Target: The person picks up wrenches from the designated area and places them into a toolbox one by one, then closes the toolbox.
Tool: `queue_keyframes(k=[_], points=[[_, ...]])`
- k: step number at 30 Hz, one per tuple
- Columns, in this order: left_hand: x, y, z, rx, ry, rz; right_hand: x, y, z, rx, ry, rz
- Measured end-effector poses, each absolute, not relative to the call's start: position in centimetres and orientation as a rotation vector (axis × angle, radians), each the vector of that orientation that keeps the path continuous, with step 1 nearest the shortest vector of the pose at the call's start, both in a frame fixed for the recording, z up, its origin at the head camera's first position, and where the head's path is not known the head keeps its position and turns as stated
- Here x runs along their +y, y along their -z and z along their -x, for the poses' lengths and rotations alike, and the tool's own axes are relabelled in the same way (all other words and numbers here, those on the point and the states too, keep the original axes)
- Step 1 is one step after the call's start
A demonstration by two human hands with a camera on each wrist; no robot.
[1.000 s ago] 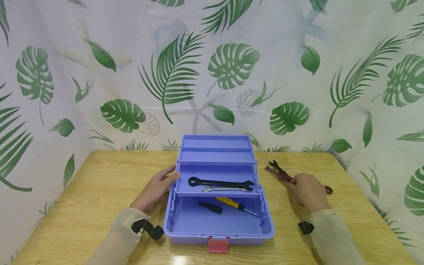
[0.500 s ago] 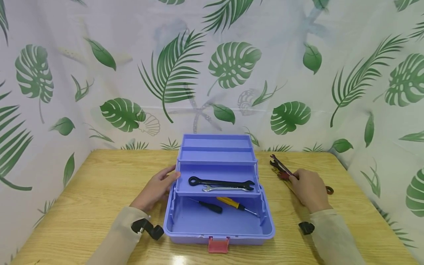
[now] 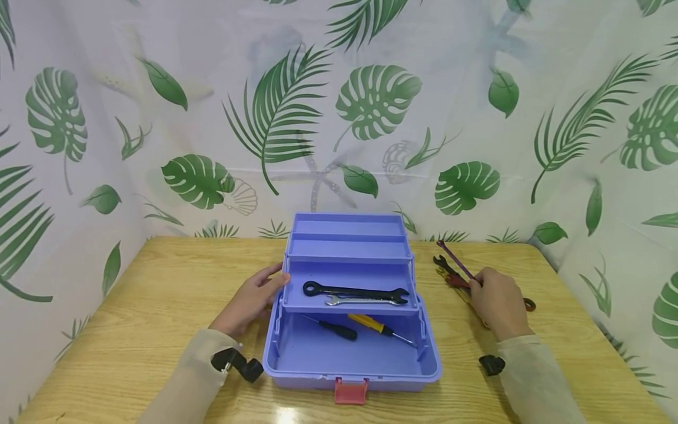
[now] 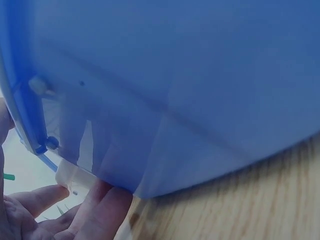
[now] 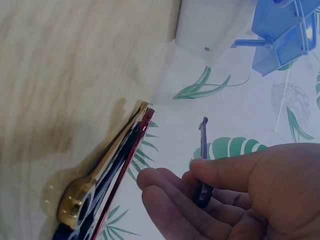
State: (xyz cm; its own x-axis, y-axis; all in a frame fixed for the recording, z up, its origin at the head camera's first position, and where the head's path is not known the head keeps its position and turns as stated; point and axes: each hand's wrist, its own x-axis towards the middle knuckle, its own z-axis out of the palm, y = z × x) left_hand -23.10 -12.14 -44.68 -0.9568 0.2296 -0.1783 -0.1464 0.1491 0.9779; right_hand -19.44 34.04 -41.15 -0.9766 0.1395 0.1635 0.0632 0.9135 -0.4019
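Observation:
In the head view a blue-purple toolbox point(image 3: 312, 360) stands unfolded on the table. My left hand point(image 3: 251, 303) grips its left side, thumb over the tray edge and fingers behind; the left wrist view shows fingertips point(image 4: 107, 212) against the box wall. To the right, my right hand point(image 3: 498, 303) pinches a purple wrench point(image 3: 454, 258) between thumb and fingers, its far end raised. Below that hand lies a pile of wrenches: a black one point(image 3: 447, 265), a red one point(image 3: 457, 281) and a gold one point(image 5: 77, 200). The hand partly hides them.
On the toolbox's middle tray lie a black wrench point(image 3: 355, 291) and a silver wrench point(image 3: 365, 301). The bottom compartment holds a black screwdriver point(image 3: 341, 331) and a yellow one point(image 3: 368, 322). A red latch point(image 3: 351, 391) hangs in front. A leaf-print curtain point(image 3: 296, 176) rises behind the table.
My right hand has lifted the purple wrench up from the pile, its tip swinging up and slightly right, away from the other wrenches. The left hand stays on the toolbox.

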Motion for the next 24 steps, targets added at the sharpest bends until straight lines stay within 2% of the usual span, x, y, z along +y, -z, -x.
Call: queue_keyframes(k=[24], points=[[-12.1,44.57,22.98,2.091,-1.93,-0.08,33.83,41.67,19.67,-2.808,-0.582,0.203]])
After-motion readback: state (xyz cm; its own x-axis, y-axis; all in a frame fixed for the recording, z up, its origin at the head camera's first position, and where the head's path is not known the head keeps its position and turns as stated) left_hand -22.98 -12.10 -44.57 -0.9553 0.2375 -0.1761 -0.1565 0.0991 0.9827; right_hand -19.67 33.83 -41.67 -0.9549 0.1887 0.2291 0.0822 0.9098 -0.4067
